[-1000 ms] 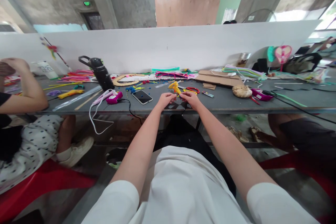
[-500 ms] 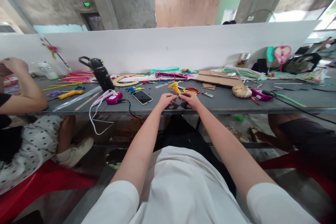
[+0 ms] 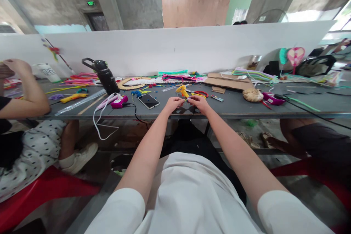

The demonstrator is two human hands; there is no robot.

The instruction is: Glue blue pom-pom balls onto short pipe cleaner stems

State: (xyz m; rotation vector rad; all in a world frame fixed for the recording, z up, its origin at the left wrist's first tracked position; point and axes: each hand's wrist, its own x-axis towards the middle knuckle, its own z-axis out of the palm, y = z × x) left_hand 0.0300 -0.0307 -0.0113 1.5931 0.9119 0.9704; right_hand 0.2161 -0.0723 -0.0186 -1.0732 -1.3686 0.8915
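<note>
Near the table's front edge, my left hand (image 3: 174, 105) and my right hand (image 3: 199, 103) almost meet, the fingers of both pinched together. Between the fingertips is a tiny yellow-green and dark piece (image 3: 187, 99), too small to name. Just beyond them lies a yellow glue gun (image 3: 182, 90), its lower part close to my fingers. Scissors with red and yellow handles (image 3: 201, 94) rest behind my right hand. A lighter (image 3: 216, 98) lies to the right of them. To the left of my hands is a phone (image 3: 148, 101) with a small blue bit on its screen.
A black bottle (image 3: 107, 78) stands at the left, behind a magenta device (image 3: 119, 102) with a white cable. Cardboard (image 3: 229, 81) and bundles of pipe cleaners (image 3: 179, 77) lie along the white partition (image 3: 142, 51). Another person's arm (image 3: 30, 95) leans on the table at far left.
My hands stay in nearly the same place, fingers still pinched together. The person at the left has shifted a hand slightly. Nothing else on the table has visibly moved.
</note>
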